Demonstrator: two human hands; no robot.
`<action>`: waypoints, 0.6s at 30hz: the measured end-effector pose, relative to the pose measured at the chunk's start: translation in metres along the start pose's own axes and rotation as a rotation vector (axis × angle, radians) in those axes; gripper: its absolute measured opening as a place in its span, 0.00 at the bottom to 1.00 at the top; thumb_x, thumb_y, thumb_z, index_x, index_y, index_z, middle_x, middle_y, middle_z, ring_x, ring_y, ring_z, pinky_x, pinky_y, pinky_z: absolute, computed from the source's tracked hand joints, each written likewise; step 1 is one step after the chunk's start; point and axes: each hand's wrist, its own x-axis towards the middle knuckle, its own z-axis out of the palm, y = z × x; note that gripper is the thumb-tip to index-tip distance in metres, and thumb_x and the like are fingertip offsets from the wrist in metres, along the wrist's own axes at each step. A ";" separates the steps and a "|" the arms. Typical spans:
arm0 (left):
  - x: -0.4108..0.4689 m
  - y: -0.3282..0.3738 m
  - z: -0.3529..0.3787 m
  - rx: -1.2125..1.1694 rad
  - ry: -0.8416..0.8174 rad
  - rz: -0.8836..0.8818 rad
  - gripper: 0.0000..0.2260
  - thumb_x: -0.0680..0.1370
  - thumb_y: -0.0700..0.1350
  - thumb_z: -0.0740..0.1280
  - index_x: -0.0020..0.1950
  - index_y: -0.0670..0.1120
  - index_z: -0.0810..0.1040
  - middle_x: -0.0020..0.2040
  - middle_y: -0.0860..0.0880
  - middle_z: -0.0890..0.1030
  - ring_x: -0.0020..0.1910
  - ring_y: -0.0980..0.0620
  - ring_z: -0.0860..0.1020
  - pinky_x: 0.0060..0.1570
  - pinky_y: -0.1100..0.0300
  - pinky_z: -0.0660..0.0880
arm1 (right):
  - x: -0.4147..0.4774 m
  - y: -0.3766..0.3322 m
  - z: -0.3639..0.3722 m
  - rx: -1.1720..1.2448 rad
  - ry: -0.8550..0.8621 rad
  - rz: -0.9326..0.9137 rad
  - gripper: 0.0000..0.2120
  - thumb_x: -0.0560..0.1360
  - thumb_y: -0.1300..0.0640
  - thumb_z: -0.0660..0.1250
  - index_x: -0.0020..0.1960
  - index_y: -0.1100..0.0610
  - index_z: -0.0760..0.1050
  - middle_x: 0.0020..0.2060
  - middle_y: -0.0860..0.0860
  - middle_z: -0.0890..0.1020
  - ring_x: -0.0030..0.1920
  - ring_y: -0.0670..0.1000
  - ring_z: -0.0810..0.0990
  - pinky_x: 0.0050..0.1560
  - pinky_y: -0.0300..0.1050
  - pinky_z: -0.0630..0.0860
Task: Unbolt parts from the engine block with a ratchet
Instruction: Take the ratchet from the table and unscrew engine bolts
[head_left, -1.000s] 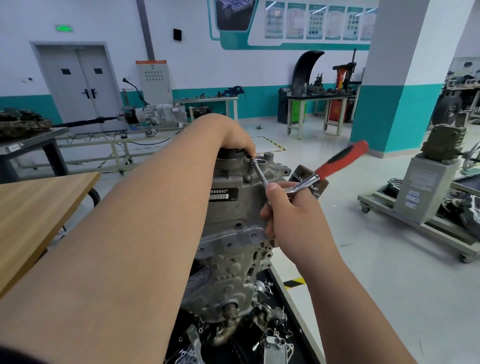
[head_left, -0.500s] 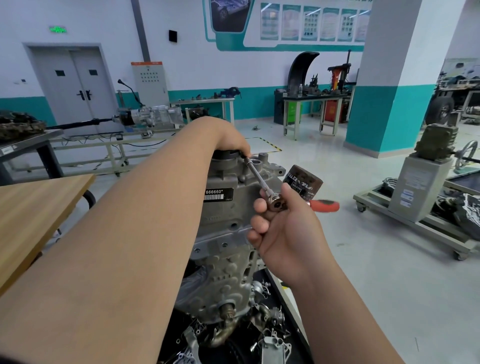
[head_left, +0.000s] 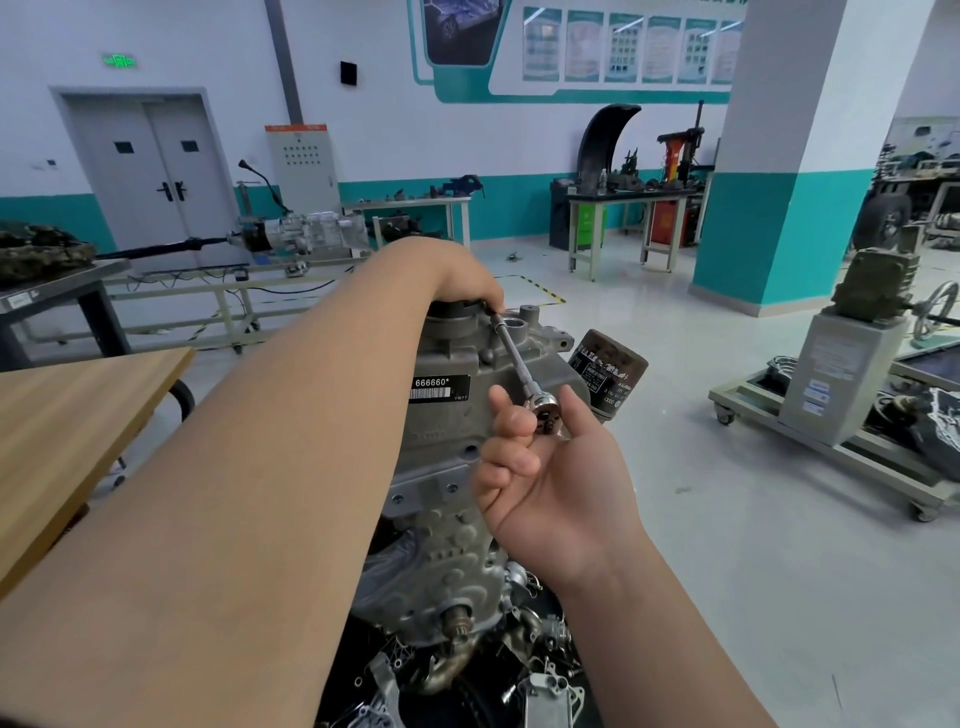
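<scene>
2 bare arms over the upright engine block, labelled 666660. Right grip palm-up, thumb and curled fingers pinching the ratchet by its head (handle hidden behind the hand), extension bar slanting up to the block's top corner. Left grip draped over that top, fingertips at the bar's far end, cannot tell whether pinching; oil filter just beyond the right thumb.

Wooden table at left, teal-and-white pillar at right.
</scene>
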 end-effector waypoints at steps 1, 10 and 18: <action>0.000 0.000 0.000 -0.002 -0.003 0.001 0.24 0.72 0.59 0.70 0.63 0.47 0.77 0.58 0.45 0.73 0.52 0.44 0.73 0.54 0.52 0.72 | 0.000 -0.001 0.000 -0.028 0.012 -0.008 0.23 0.79 0.41 0.54 0.47 0.60 0.76 0.25 0.46 0.73 0.19 0.46 0.66 0.22 0.36 0.68; 0.001 0.002 -0.002 0.012 -0.033 -0.017 0.18 0.73 0.59 0.69 0.56 0.47 0.75 0.50 0.47 0.71 0.39 0.50 0.71 0.43 0.54 0.69 | 0.003 -0.018 -0.005 -0.563 0.236 -0.216 0.20 0.81 0.42 0.56 0.47 0.58 0.74 0.25 0.50 0.74 0.21 0.48 0.66 0.23 0.38 0.67; 0.002 0.003 -0.002 0.001 -0.057 -0.036 0.17 0.74 0.57 0.70 0.53 0.46 0.74 0.44 0.47 0.71 0.40 0.48 0.72 0.34 0.57 0.68 | -0.003 -0.035 0.002 -1.375 0.440 -0.414 0.30 0.79 0.39 0.56 0.25 0.54 0.77 0.22 0.53 0.77 0.21 0.48 0.73 0.33 0.46 0.68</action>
